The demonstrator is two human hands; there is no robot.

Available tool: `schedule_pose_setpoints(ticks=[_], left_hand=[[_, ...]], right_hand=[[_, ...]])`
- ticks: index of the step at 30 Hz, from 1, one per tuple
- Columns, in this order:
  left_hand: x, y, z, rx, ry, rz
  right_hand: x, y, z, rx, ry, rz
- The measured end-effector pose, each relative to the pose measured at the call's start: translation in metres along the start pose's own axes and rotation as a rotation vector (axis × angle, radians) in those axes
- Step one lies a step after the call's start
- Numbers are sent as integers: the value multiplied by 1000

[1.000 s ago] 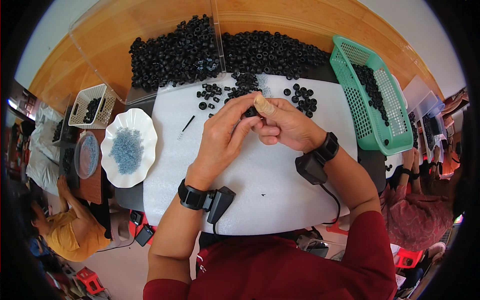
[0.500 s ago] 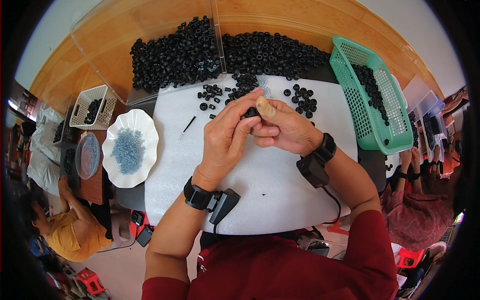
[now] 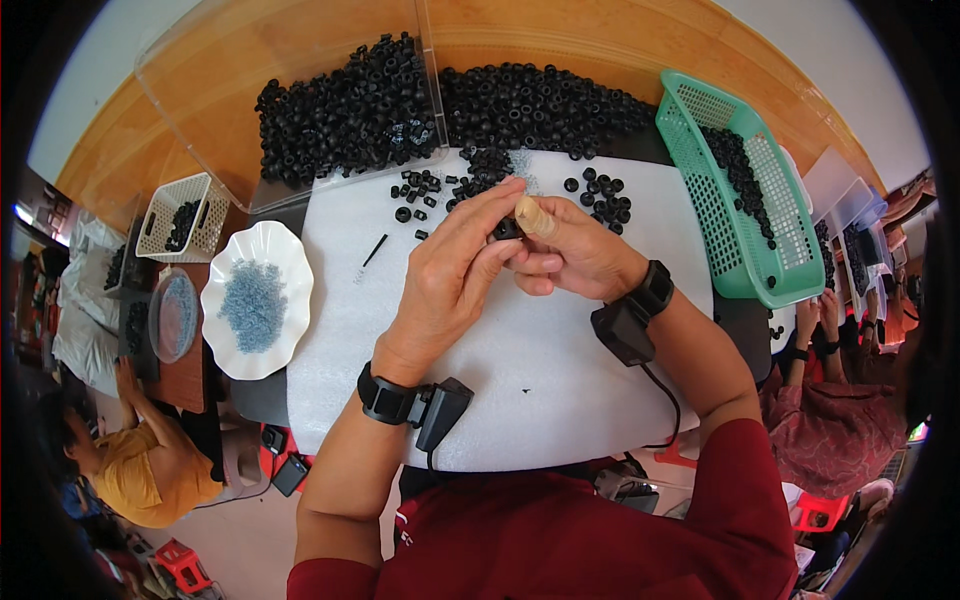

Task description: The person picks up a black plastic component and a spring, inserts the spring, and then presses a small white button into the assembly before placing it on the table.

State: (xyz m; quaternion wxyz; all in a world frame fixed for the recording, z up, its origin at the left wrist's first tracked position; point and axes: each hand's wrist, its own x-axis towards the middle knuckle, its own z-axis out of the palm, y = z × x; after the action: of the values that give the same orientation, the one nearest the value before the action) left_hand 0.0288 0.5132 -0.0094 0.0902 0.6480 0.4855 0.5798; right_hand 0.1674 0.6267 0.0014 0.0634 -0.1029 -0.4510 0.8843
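Note:
Over the far middle of the white foam sheet [image 3: 480, 400], my two hands meet at the fingertips. A small round black plastic part [image 3: 507, 229] is held between them. My left hand [image 3: 440, 275] pinches it with thumb and fingers from the left. On the other side my right hand [image 3: 590, 255] is closed against the same part, its thumb wrapped in a beige cover [image 3: 535, 215]. Fingers hide most of the part, and anything smaller in the grip cannot be made out. Just beyond lie loose black parts [image 3: 485, 165] and a scatter of tiny clear pieces [image 3: 522, 165].
A clear bin [image 3: 440, 100] of black parts stands at the back, beside a heap [image 3: 545, 105]. Left are a white scalloped dish [image 3: 300, 275] of bluish pieces and a cream basket [image 3: 215, 225]; right, a green basket [image 3: 720, 240]. A thin black stick [image 3: 376, 249] lies left. People sit both sides.
My hands stay together in almost the same spot. The black part shows slightly more between the fingers, and the whole view has shifted a little.

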Motion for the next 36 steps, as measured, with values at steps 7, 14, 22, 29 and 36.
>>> schedule_pose_setpoints(ticks=[7,14,22,29,36], left_hand=[[-2,2,2,-1,35,-9],[-5,6,1,37,39,15],[-5,9,0,-12,33,-20],[-6,4,7,-238,182,-145],[-4,2,5,-34,110,-136]], right_hand=[[0,0,7,76,-17,12],[-1,5,11,180,-112,3],[-3,1,17,159,-78,33],[-4,-10,15,-4,0,27],[-3,-10,10,-64,103,-4]])
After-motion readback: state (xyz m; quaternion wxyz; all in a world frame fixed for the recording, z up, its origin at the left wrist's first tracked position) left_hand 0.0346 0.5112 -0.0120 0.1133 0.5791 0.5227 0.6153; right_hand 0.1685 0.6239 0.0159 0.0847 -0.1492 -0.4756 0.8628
